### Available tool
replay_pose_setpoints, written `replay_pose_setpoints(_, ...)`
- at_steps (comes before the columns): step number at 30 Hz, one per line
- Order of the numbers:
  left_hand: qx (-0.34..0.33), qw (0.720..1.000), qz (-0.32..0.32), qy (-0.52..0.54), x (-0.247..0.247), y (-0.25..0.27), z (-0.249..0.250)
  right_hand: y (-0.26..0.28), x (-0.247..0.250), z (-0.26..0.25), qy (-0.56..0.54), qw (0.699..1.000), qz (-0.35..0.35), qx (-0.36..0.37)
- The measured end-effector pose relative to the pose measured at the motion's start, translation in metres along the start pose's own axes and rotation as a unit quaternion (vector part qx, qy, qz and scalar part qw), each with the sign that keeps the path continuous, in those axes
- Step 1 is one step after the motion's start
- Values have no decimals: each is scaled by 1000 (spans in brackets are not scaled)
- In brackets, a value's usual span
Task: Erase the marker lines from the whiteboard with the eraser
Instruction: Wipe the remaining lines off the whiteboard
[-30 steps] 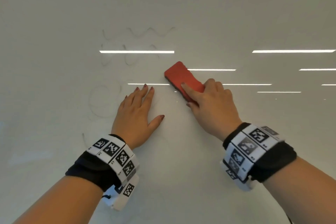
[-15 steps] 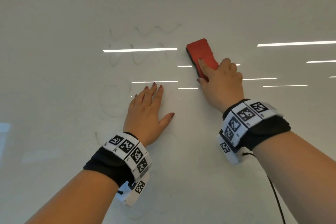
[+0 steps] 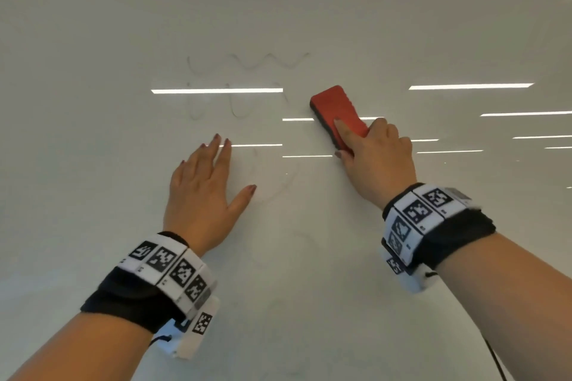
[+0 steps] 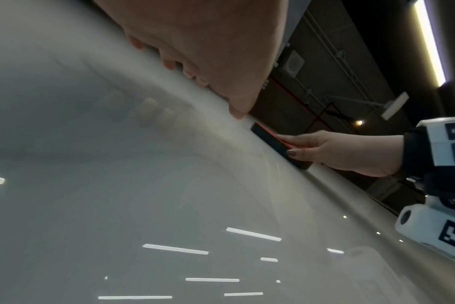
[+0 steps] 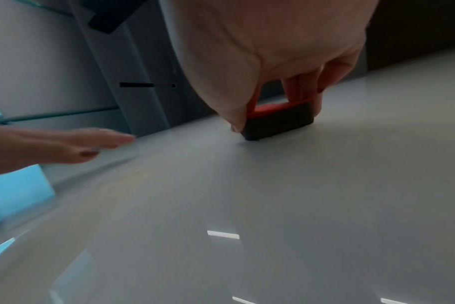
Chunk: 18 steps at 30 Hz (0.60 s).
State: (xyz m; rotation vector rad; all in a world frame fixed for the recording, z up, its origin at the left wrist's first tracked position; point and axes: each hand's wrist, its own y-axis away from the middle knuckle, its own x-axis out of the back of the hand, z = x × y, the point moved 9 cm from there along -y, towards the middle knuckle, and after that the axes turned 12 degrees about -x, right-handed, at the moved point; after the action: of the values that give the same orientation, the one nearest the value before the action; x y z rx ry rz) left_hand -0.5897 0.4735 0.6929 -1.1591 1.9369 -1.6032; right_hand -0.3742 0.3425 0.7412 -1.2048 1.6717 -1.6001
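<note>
Step in hand: wiping faint marker lines off the whiteboard with the eraser.
Right grip: right hand closed around the near end of the eraser, thumb on one long side, fingers on the other, index finger laid along the red back.
Left grip: left hand open, fingers straight, spread flat over the whiteboard, holding nothing; contact looks likely but not certain from the wrist views.
Eraser: dark felt face flat against the whiteboard, red back facing out, far end reaching beyond the right grip, up and to its left.
Lines relative to right grip: a wavy stroke and a row of loops up and to the left of the eraser's far end, the closest stroke just beside that end; a faint curve between the two grips; very faint traces nearer the wrists, hard to make out.
Doing it well: felt kept flat, not tipped on an edge; even pressure through the index finger; overlapping passes leftward across the loops, then up over the wavy stroke; a second pass probably needed where grey ghosting shows.
Watch for: left grip covering part of the curve, so likely needing to shift aside; glare streaks easily mistaken for clean board or for marks.
Progress: judged partway, with several strokes left to wipe.
</note>
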Motion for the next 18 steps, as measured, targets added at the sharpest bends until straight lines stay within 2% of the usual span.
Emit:
replay_pose_setpoints(4,35,999,-12,-11,9,13,-49,-22,4,-26,7,1000,8,-24)
replay_pose_setpoints(8,27,998,-50,-10,-2,26,-63,-7,3,-90,-9,999,11,39)
replay_pose_setpoints(12,17,998,-52,-10,-7,28,-66,33,-4,-134,-12,996,7,85)
replay_pose_setpoints(15,4,999,-49,-15,-8,28,-66,54,-6,-127,-5,995,5,98)
replay_pose_setpoints(18,-3,999,-47,-5,-6,29,-65,49,-4,-89,3,999,4,46)
